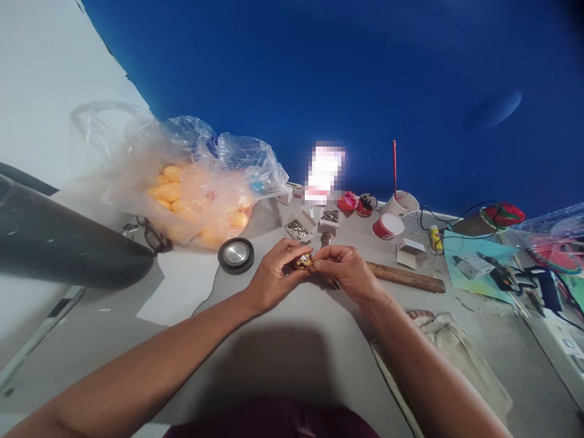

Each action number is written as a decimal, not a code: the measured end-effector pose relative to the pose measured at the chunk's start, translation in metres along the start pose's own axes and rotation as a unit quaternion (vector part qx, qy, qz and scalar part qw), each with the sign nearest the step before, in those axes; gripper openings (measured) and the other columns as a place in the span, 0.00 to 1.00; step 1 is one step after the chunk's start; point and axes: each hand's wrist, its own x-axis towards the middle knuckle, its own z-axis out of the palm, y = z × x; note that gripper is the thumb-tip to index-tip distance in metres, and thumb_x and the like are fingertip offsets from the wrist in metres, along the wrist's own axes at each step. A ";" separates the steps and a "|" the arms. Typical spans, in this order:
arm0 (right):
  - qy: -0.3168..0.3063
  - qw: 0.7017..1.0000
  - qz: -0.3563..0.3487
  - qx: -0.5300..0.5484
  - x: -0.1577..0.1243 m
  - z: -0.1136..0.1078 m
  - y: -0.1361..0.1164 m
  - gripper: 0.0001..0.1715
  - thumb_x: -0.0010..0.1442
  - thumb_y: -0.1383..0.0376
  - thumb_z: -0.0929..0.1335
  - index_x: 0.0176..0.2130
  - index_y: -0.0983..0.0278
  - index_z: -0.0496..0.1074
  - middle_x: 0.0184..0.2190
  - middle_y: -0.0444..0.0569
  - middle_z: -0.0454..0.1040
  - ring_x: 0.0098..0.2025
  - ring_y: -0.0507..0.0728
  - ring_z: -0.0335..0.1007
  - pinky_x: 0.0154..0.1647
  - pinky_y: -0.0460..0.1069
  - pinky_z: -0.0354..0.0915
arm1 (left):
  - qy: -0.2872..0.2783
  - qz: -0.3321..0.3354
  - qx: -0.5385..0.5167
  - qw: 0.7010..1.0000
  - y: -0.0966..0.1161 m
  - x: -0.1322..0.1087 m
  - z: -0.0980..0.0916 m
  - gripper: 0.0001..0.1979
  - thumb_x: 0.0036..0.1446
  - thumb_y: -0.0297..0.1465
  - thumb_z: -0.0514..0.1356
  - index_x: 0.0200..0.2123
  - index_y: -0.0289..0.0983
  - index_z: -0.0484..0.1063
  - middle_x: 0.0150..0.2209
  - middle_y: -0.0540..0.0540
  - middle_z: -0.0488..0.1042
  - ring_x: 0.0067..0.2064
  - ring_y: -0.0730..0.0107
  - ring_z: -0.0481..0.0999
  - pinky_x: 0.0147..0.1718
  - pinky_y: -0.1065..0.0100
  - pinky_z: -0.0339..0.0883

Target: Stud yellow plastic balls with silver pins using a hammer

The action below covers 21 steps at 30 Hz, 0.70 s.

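Note:
My left hand [277,274] grips a small yellow ball [303,261] with dark and shiny spots, held between thumb and fingers above the table. At the ball's right side, my right hand [349,271] is closed in a pinch with its fingertips against or very near it. Whatever those fingertips hold is too small to make out. Just beyond the hands stand two small open boxes, a left box [302,233] and a right box [329,222], both with shiny metal bits inside. A wooden handle [406,277] lies to the right, its near end hidden by my right hand.
A clear plastic bag [205,201] of yellow egg-shaped pieces sits back left, near a round black-rimmed lid [236,253]. A lit phone screen [323,173] leans against the blue wall. Right are a white cup [404,204], a red-and-white tub [387,226] and a cloth [460,353].

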 end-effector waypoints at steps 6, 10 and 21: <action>0.001 1.000 0.004 -0.009 0.000 0.001 -0.001 0.16 0.45 0.57 0.81 0.29 0.66 0.81 0.20 0.45 0.75 0.18 0.46 0.56 0.18 0.44 0.47 | 0.005 0.041 0.031 0.999 -0.001 0.000 0.000 0.17 0.61 0.30 0.68 0.54 0.40 0.77 0.45 0.42 0.76 0.46 0.65 0.78 0.46 0.65 0.73; 0.001 1.000 0.005 -0.013 0.000 0.001 -0.002 0.17 0.44 0.56 0.81 0.29 0.66 0.81 0.19 0.44 0.73 0.18 0.46 0.55 0.18 0.45 0.46 | 0.005 0.044 0.046 0.998 0.000 0.000 0.000 0.17 0.61 0.29 0.68 0.54 0.39 0.77 0.45 0.42 0.76 0.46 0.66 0.78 0.45 0.66 0.74; 0.009 1.000 -0.004 -0.030 -0.001 0.004 -0.003 0.16 0.45 0.57 0.80 0.28 0.66 0.80 0.22 0.46 0.76 0.19 0.46 0.57 0.19 0.45 0.48 | 0.014 0.050 0.054 0.997 -0.003 -0.001 0.002 0.16 0.61 0.28 0.68 0.53 0.39 0.77 0.45 0.42 0.76 0.45 0.66 0.78 0.45 0.66 0.74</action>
